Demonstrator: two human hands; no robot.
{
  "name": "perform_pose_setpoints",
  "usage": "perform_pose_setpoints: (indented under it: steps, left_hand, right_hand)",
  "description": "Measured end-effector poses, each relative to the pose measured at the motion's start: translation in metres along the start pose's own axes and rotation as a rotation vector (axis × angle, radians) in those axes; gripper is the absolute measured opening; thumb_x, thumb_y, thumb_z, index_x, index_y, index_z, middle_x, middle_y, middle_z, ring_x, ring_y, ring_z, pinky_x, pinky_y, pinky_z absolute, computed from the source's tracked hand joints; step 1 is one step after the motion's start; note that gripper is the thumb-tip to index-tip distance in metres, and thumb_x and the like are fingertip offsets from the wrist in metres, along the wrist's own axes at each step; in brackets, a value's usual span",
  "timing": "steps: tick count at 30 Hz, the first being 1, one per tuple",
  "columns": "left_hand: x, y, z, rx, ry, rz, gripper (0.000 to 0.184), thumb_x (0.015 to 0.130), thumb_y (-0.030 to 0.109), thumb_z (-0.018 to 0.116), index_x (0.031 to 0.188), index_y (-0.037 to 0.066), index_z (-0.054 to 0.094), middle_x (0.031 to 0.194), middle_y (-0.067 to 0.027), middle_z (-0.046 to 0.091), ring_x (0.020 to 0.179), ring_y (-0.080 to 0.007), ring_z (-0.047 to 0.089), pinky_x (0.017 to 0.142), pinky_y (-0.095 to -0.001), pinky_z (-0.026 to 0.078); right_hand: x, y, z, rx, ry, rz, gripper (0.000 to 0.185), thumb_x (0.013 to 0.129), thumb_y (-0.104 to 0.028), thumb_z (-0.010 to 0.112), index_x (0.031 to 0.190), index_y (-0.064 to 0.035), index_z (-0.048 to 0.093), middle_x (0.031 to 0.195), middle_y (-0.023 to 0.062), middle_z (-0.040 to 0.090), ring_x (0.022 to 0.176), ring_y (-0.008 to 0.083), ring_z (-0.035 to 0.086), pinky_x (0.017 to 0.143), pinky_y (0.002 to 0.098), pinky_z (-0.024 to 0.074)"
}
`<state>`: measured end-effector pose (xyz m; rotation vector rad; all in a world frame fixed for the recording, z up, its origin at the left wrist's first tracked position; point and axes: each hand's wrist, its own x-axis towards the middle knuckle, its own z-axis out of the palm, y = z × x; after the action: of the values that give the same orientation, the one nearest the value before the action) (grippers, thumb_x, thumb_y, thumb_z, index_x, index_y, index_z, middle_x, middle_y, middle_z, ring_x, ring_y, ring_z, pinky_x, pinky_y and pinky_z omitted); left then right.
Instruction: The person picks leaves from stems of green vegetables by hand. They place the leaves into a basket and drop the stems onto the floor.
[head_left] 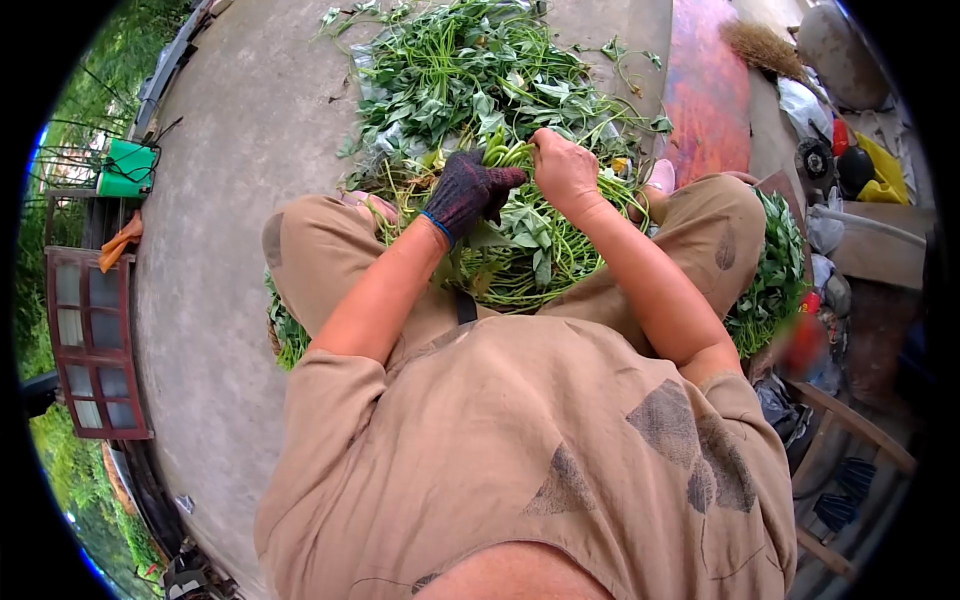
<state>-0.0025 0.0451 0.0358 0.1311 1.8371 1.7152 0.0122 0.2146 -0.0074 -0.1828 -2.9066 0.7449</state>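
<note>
My left hand (466,192) wears a dark knit glove with a blue cuff and is closed around a small bunch of green stems (507,153). Bare, my right hand (566,175) is pinched at the right end of the same bunch, close beside the glove. Its fingertips partly hide what they grip. Beyond both hands spreads a big heap of leafy green vines (455,75), lying partly on plastic sheeting. Between my legs, under my forearms, lies a pile of long stems with some leaves (535,255).
More greens (775,270) sit outside my right knee, and others (290,325) by my left. A red board (705,90) lies at the far right near a straw broom (762,50). Bags and tools crowd the right side. A window frame (98,345) stands at left.
</note>
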Motion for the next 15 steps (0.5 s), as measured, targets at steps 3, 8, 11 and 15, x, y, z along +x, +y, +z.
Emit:
perform_pose_setpoints:
  steps: [3,8,11,15]
  left_hand:
    - [-0.009,0.005,-0.002,0.031,-0.071,0.094,0.02,0.077,0.018,0.077,0.076,0.002,0.064,0.054,-0.0026,0.055,0.042,-0.0107,0.048,0.041,-0.0264,0.039]
    - [-0.013,0.008,-0.017,0.114,0.007,0.136,0.025,0.076,0.022,0.077,0.084,0.0,0.067,0.062,-0.0039,0.061,0.05,-0.0101,0.053,0.049,-0.0253,0.043]
    - [0.013,-0.014,-0.023,0.0,0.012,0.188,0.037,0.07,0.016,0.082,0.101,0.002,0.069,0.07,-0.0014,0.063,0.054,-0.0076,0.053,0.049,-0.0235,0.042]
    - [0.039,-0.035,-0.016,-0.084,0.03,0.126,0.044,0.067,0.006,0.081,0.109,0.002,0.066,0.075,-0.0042,0.065,0.055,-0.0101,0.055,0.048,-0.025,0.045]
  right_hand:
    - [0.023,0.035,0.008,0.119,0.053,0.276,0.032,0.087,-0.031,0.047,0.09,-0.0032,0.062,0.093,0.0181,0.067,0.089,0.0409,0.062,0.078,0.0512,0.0467]
    - [0.063,0.075,-0.067,0.916,0.02,0.311,0.019,0.092,-0.02,0.055,0.085,-0.003,0.062,0.062,0.0001,0.052,0.044,0.0112,0.05,0.041,0.0251,0.0393]
    - [0.071,0.02,-0.104,1.037,-0.101,0.164,0.019,0.094,-0.019,0.054,0.089,-0.0026,0.063,0.063,-0.0013,0.052,0.047,0.0103,0.051,0.044,0.0222,0.0391]
    - [0.076,-0.038,-0.114,1.182,-0.187,-0.024,0.02,0.093,-0.019,0.054,0.092,-0.0013,0.063,0.064,-0.0019,0.053,0.051,0.0107,0.054,0.047,0.021,0.0382]
